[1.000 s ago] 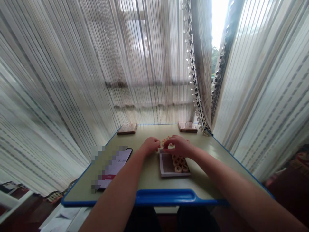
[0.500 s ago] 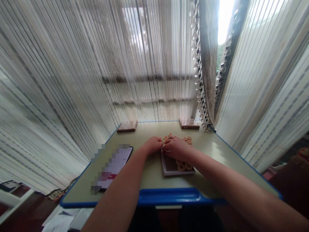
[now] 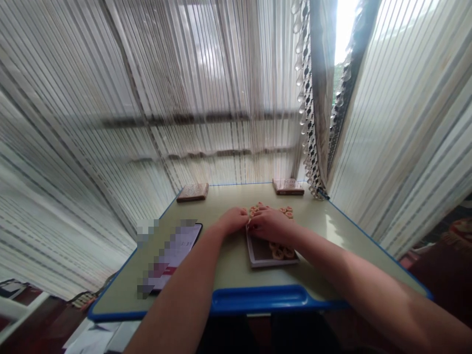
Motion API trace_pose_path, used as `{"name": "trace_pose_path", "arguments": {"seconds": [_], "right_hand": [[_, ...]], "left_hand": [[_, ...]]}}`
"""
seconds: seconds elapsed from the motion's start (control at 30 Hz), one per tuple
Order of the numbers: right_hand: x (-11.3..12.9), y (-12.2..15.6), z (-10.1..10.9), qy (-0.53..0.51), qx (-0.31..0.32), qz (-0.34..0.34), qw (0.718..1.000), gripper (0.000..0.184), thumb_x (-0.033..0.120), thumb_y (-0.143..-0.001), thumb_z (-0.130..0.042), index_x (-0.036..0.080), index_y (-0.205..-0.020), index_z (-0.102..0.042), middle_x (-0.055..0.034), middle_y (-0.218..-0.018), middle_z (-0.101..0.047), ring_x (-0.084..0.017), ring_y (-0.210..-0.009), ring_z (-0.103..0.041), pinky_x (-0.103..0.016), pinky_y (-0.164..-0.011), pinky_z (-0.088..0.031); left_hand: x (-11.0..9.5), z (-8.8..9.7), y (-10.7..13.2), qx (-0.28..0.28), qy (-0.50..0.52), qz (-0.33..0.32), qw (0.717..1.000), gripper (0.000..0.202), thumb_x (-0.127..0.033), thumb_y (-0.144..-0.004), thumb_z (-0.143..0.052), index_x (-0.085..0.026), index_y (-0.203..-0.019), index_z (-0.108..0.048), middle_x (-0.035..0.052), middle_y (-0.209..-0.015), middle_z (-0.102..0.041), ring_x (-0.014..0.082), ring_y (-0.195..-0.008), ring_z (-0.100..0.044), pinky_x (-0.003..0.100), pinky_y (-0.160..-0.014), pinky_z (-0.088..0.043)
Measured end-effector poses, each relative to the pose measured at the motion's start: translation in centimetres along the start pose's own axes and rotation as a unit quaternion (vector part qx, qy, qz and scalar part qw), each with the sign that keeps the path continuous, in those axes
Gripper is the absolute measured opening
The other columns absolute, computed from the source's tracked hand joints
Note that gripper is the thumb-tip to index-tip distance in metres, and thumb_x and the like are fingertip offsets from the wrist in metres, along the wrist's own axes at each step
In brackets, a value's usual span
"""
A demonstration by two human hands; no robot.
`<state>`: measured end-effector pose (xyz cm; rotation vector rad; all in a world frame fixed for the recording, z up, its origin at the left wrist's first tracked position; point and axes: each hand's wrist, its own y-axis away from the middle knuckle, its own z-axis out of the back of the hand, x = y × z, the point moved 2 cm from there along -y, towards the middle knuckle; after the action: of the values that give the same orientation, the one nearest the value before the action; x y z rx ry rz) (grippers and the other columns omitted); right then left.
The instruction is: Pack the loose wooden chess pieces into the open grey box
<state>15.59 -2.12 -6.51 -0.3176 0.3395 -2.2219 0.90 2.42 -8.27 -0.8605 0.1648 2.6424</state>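
A shallow open box (image 3: 261,253) with a dark inside and a pale rim lies on the table in front of me. Several round wooden Chinese chess pieces (image 3: 283,252) with carved marks are in its right part. More Chinese chess pieces (image 3: 286,211) sit around its far end. My left hand (image 3: 234,220) is at the box's far left corner, fingers curled together; anything inside them is hidden. Over the far part of the box my right hand (image 3: 272,223) reaches in with bent fingers, among the pieces. Its fingertips point down and what they grip is hidden.
A phone or tablet (image 3: 180,248), partly blurred out, lies left of my left forearm. Two flat brown boxes (image 3: 192,192) (image 3: 288,186) rest at the table's far corners. The table (image 3: 228,273) has a blue edge and a blue tray (image 3: 260,297) in front. String curtains (image 3: 221,98) hang behind.
The view has shifted slightly. Both hands stay almost where they were at the box, with only slight finger movement of the right hand.
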Motion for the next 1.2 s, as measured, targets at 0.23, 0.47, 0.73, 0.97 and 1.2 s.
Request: {"name": "trace_pose_path", "arguments": {"seconds": [0.23,0.47,0.73,0.97,1.2], "right_hand": [[-0.4,0.0,-0.1,-0.018,-0.017,-0.001,1.0,0.018,0.035,-0.079,-0.059,0.022,-0.084,-0.07,-0.0041,-0.081,-0.067,-0.017,-0.082,-0.056,-0.027,-0.078,-0.039],[-1.0,0.2,1.0,0.021,-0.043,-0.077,0.996,0.024,0.038,-0.082,-0.052,0.023,-0.08,-0.07,-0.0028,-0.081,-0.068,-0.017,-0.081,-0.057,-0.026,-0.074,-0.039],[-7.3,1.3,2.6,0.072,-0.002,-0.341,0.937,0.031,0.03,-0.082,-0.042,0.02,-0.091,-0.07,-0.0078,-0.094,-0.069,-0.019,-0.082,-0.061,-0.024,-0.065,-0.039],[-10.6,3.2,3.7,0.036,0.13,-0.37,0.919,0.025,0.032,-0.068,-0.055,0.015,-0.075,-0.072,-0.0091,-0.075,-0.07,-0.018,-0.067,-0.062,-0.023,-0.052,-0.038],[-10.1,3.5,3.6,-0.01,0.18,-0.385,0.905,0.033,0.043,-0.065,-0.06,0.012,-0.068,-0.071,-0.0082,-0.067,-0.068,-0.015,-0.056,-0.059,-0.022,-0.047,-0.037]], "left_hand": [[-0.1,0.1,0.1,0.0,-0.004,-0.003,1.0,0.02,-0.02,-0.065,-0.043,-0.015,-0.052,-0.056,-0.0021,-0.049,-0.052,0.0121,-0.051,-0.048,0.023,-0.05,-0.034],[-0.3,0.4,0.4,-0.03,-0.063,-0.002,0.998,0.023,-0.021,-0.069,-0.042,-0.015,-0.057,-0.061,0.0004,-0.052,-0.057,0.0137,-0.053,-0.053,0.024,-0.052,-0.037],[-3.3,1.1,1.4,-0.234,-0.104,-0.117,0.96,0.022,-0.022,-0.076,-0.046,-0.018,-0.081,-0.067,0.0037,-0.081,-0.068,0.0148,-0.075,-0.059,0.025,-0.07,-0.044],[-2.9,0.0,0.8,-0.203,-0.08,-0.174,0.96,0.032,-0.036,-0.086,-0.042,-0.016,-0.089,-0.067,0.0074,-0.093,-0.066,0.0184,-0.091,-0.057,0.029,-0.083,-0.044],[-3.1,0.3,0.9,-0.209,-0.073,-0.166,0.961,0.038,-0.04,-0.088,-0.037,-0.016,-0.088,-0.066,0.0068,-0.09,-0.067,0.0179,-0.089,-0.058,0.029,-0.084,-0.042]]}}
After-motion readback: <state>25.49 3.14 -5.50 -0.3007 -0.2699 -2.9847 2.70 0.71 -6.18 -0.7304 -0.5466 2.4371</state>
